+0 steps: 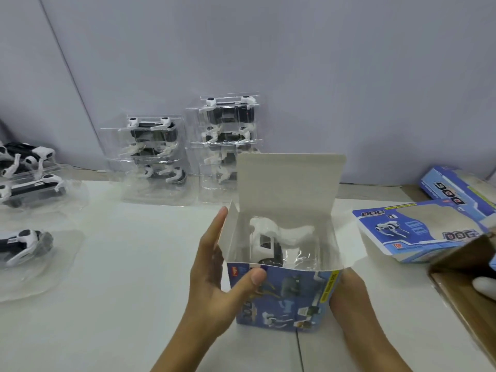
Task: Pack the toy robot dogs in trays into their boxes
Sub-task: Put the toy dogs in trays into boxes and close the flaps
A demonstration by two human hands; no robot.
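In the box (281,299) — toy dog (271,241) upright.

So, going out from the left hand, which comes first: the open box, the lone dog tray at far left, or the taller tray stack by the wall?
1. Open box, held in the left hand.
2. Taller tray stack, behind the box.
3. Lone dog tray, far left.
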